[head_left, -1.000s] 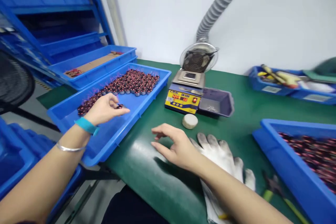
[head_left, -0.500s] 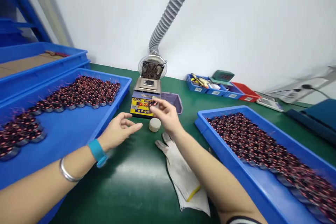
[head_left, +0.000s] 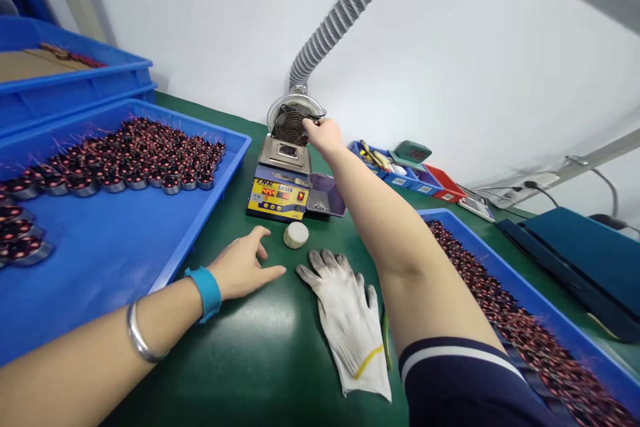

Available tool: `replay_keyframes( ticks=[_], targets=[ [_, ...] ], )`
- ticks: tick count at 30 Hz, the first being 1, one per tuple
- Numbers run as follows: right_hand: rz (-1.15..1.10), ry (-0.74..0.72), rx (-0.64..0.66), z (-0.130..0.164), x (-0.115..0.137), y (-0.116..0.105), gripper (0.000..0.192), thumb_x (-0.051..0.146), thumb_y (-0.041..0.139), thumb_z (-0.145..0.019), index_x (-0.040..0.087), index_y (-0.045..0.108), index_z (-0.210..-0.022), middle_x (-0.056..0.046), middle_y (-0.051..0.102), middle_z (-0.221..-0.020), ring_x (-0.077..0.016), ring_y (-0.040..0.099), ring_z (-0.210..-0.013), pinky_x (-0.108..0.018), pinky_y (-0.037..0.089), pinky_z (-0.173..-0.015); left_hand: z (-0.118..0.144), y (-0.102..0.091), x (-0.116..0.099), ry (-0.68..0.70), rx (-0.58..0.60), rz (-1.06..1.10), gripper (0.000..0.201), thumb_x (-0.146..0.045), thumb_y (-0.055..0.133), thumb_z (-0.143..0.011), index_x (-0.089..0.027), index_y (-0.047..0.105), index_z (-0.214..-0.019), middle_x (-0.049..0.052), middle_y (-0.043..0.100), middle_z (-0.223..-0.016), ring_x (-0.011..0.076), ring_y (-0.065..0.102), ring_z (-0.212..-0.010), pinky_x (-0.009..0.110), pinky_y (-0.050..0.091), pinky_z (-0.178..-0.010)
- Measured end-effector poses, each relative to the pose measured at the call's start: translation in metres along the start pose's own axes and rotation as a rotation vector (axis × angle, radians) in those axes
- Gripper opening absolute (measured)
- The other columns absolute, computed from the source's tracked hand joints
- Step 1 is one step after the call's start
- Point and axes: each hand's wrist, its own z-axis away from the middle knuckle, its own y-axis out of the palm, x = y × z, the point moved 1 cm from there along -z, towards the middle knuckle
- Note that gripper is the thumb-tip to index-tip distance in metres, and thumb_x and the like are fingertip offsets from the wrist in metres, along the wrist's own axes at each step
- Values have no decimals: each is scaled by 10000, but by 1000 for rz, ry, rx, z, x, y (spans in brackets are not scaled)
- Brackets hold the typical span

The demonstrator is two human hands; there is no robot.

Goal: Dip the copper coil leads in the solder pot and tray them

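My left hand (head_left: 245,265) hovers over the green table, thumb and fingers apart, holding nothing. Just beyond its fingertips lies a round whitish puck (head_left: 296,235). My right hand (head_left: 325,136) reaches far forward to the right edge of the round fume extractor head (head_left: 291,127). Its fingers are closed, and a small dark bit shows at them; whether this is a part or the extractor's edge I cannot tell. Below the extractor stands a solder pot (head_left: 285,155) with a yellow display panel (head_left: 277,198). A white work glove (head_left: 345,320) lies under my right forearm.
Left is a blue tray (head_left: 165,267) with many small round wired parts (head_left: 170,153); another tray (head_left: 55,100) is behind it. A similar tray (head_left: 500,267) stands right. A purple bin (head_left: 333,190) sits beside the pot. A grey duct (head_left: 345,7) rises behind.
My right hand has gone forward and up from in front of the pot's panel, where it held a small part, to the extractor. My left hand has shifted slightly right. The view has tilted.
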Motion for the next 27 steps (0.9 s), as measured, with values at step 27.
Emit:
replay_keyframes(
  ticks=[27],
  targets=[
    [134,61,-26,10,5,16,260,416,483,-798,164,548,-792,-115,633,-865,-243,585,-861,-363,443,-806,2,-4,-4,-11,66,-91,712,-488,587,-656,-145,393,-1250,89,623,-939,236,599,-825,331,456,-707]
  ],
)
